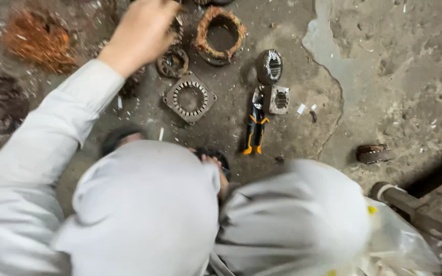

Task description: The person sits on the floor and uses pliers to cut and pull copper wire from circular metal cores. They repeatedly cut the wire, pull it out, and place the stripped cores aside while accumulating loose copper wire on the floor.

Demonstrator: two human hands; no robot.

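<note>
My left hand [141,30] reaching up-floor, over round stator ring [173,62], grip unclear; right hand out of view; square stator [190,98] just nearer me

Cluttered workshop floor: far left packed w/ a copper wire heap [39,38], stator rings [189,98] and a wound coil [221,33]; snips [256,130] lie mid-floor. Open passage on bare concrete [405,76] at far right (only a small rusty part [372,153] there).

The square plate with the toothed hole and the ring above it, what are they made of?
The square stator plate looks like dull grey, rust-tinged steel with slotted inner teeth. The ring seems to be a steel core wrapped in reddish copper wire, though blur leaves that open.
</note>
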